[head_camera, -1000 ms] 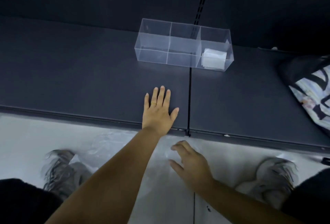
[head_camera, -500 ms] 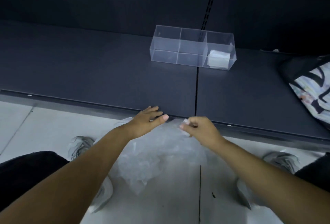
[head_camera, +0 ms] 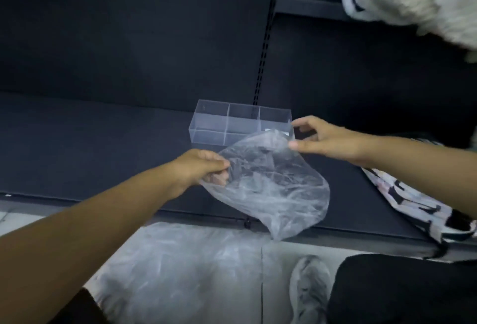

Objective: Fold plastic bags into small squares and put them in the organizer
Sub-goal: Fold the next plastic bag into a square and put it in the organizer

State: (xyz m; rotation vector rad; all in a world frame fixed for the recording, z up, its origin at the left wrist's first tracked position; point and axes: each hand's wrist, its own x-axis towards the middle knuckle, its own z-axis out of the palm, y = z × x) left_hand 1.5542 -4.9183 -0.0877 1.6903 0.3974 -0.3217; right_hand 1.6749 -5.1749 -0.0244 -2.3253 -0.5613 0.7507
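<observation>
My left hand [head_camera: 204, 168] pinches the bag [head_camera: 273, 184] at its left edge. My right hand [head_camera: 327, 140] has its thumb at the top corner, fingers loosely apart; I cannot tell if it grips. The bag hangs over the shelf's [head_camera: 103, 148] front edge, before the organizer [head_camera: 232, 124]. It looks like featherlight, limp, slippery film, best pinched at the corners and pulled taut.

Organizer [head_camera: 233, 127] on shelf [head_camera: 90, 142], plastic bag [head_camera: 271, 186] in front

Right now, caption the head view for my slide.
Left hand and right hand hold a clear plastic bag up before the organizer.
</observation>
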